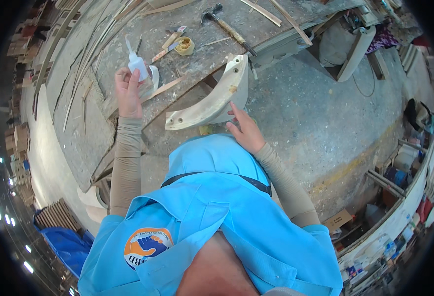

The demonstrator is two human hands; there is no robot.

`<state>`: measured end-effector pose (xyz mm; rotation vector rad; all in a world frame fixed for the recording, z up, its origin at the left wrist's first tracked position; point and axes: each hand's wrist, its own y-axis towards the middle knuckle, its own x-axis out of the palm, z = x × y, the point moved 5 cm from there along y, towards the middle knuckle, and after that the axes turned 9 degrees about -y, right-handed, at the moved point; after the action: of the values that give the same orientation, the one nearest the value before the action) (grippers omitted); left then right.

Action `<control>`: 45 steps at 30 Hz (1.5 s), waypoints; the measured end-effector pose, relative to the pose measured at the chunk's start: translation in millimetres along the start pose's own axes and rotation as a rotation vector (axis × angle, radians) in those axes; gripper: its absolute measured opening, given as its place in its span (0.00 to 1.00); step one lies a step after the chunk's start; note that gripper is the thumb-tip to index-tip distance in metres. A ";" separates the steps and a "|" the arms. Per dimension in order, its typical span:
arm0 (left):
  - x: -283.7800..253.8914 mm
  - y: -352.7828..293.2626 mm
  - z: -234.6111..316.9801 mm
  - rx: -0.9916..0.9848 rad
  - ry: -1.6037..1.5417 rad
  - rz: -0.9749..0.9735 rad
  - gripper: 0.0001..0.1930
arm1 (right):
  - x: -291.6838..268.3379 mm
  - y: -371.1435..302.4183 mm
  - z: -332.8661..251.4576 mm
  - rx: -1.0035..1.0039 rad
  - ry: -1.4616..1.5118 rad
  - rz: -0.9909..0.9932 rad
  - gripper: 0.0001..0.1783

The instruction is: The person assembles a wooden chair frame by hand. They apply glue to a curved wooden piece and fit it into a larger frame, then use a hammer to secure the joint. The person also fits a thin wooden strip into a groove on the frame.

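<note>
My left hand (129, 91) is closed around a small white squeeze bottle (137, 66), its thin nozzle pointing up and away from me. Just in front of my waist is a curved, pale wooden piece (209, 105) with holes near both ends and a brownish patch on its face. My right hand (247, 132) rests against the near right side of this piece, thumb and fingers stretched apart. Whether any fingertips go under its edge is hard to tell. Beside the bottle, a loop of pale strip (154, 78) lies at the bench edge.
On the worn workbench (177, 24) lie a claw hammer (231, 31), a small yellow tub (184, 46) of brownish paste, a flat stick (165, 52) and several thin wood strips (261, 12). Shelves with containers (394, 172) stand at my right. A blue bag or sheet (66, 249) is at lower left.
</note>
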<state>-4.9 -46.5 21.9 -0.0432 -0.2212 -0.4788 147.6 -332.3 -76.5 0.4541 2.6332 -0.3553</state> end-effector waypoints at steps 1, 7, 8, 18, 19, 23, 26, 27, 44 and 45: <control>-11.3 10.6 5.1 0.039 0.063 0.003 0.14 | 2.8 -0.8 -3.6 0.025 0.019 0.024 0.37; -48.8 67.2 22.8 0.202 0.391 -0.076 0.27 | 32.4 -12.0 -17.4 0.137 0.012 0.200 0.39; -52.7 78.0 22.8 0.190 0.447 -0.106 0.29 | 37.4 -13.7 -21.1 0.157 0.000 0.227 0.39; -147.6 205.1 -47.4 0.181 0.609 -0.342 0.34 | 81.1 -32.9 -55.6 0.361 -0.045 0.417 0.41; -160.4 219.5 -55.9 0.194 0.636 -0.342 0.34 | 82.6 -34.8 -60.3 0.364 -0.038 0.419 0.41; -180.9 245.8 -68.1 0.154 0.798 -0.224 0.34 | 94.1 -42.6 -74.0 0.416 -0.034 0.453 0.40; -201.6 256.6 -79.9 0.116 0.871 -0.151 0.35 | 101.8 -42.3 -82.0 0.427 -0.092 0.428 0.40; -206.8 258.3 -85.4 0.131 0.887 -0.173 0.36 | 103.8 -41.6 -84.1 0.434 -0.116 0.404 0.39; -250.3 161.7 -1.4 0.200 0.660 -0.103 0.40 | 133.1 -116.8 -98.2 0.514 -0.064 0.348 0.35; -254.0 153.3 5.2 0.211 0.626 -0.084 0.39 | 135.1 -123.3 -88.9 0.530 -0.105 0.350 0.35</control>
<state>-154.7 204.9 -27.6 0.3205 0.3424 -0.5281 -46.2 -382.0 -40.6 1.0158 2.2756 -0.9329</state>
